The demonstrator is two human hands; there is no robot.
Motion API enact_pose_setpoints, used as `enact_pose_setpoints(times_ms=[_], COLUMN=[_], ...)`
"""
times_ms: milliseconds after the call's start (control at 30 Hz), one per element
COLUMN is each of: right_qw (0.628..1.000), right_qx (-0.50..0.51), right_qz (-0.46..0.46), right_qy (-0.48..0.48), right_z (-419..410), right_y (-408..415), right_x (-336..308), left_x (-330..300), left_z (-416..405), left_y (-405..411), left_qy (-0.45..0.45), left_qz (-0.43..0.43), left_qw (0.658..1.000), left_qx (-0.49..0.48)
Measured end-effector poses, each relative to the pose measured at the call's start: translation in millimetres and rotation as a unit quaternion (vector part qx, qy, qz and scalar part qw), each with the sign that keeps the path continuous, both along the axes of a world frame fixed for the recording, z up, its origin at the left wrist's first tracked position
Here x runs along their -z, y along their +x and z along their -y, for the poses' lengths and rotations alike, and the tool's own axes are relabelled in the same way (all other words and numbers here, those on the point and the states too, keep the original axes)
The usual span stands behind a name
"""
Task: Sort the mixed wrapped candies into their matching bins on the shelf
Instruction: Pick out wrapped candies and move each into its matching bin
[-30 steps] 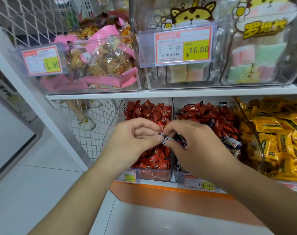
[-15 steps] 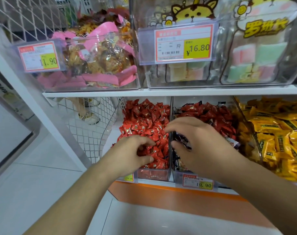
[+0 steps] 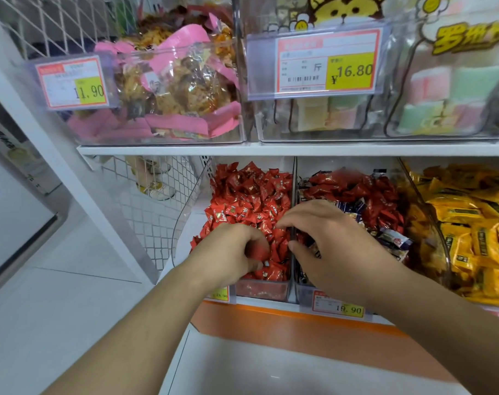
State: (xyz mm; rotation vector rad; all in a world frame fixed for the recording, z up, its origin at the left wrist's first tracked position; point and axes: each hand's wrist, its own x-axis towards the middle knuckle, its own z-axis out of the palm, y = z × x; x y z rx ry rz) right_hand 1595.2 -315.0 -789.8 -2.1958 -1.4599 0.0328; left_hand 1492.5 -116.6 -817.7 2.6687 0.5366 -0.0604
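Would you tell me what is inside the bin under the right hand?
Red wrapped candies mixed with dark blue ones; the right hand covers the front of that bin.

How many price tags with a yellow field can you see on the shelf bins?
4. One reads 11.90 on the upper left bin, one 16.80 on the upper middle bin, one is partly behind the left wrist, one sits below the right hand. Others may be hidden.
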Motion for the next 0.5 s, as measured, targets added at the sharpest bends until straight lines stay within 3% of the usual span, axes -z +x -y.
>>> enact_pose_setpoints(times_ms=[233,333,433,500], right_qw=[1.000,1.000,1.000,1.000], right_qx=[-0.002,-0.004,-0.004,-0.004], right_qz=[0.003,0.005,0.006,0.007], right_qy=[-0.006,-0.012,-0.011,-0.013], right_z=[2,2,3,3], right_y=[1,1,0,0], right_x=[-2,-2,-3,-3], left_x=[-19,-22,-17,-16], left_z=[-20,-27,-24,-15], left_y=[-19,-25,-21,-14], left_qy=[-0.031,0.027,0.129,0.151], left_qz=[0.077,0.075,0.068,0.066], left_qw=[0.993,0.992,0.988,0.986], left_qx=[-0.083,-0.094,-0.044,-0.014])
